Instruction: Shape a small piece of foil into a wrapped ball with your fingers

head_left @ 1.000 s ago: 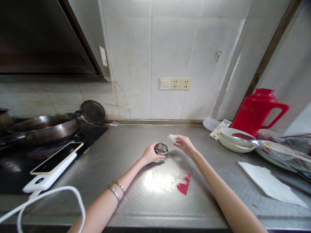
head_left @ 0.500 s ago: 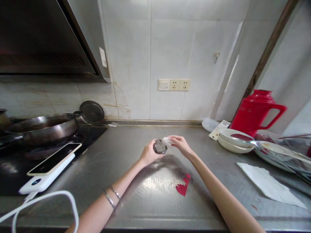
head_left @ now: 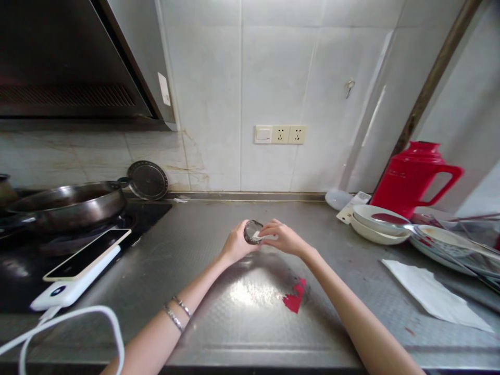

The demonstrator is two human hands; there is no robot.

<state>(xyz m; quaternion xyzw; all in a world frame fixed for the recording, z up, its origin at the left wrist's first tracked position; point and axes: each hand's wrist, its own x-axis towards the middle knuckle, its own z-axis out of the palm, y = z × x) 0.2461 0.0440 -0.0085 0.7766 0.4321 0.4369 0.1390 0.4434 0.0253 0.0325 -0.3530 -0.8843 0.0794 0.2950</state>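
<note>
My left hand (head_left: 234,244) grips a small clear glass (head_left: 251,231), tilted so its mouth faces my right hand, a little above the steel counter (head_left: 203,245). My right hand (head_left: 282,238) pinches a small wad of white tissue (head_left: 258,237) and presses it into the glass's mouth. Two thin bracelets circle my left wrist (head_left: 176,312). A red smear (head_left: 296,297) lies on the counter just in front of my hands.
A dark wok (head_left: 66,205) sits on the stove at left. A phone on a white power bank (head_left: 80,265) with its cable lies near the front left. At right are stacked bowls and plates (head_left: 377,224), a red jug (head_left: 416,177) and a white paper sheet (head_left: 432,294).
My left hand lifted and tilted the glass toward the right. My right hand brought the tissue from beside the glass into its mouth.
</note>
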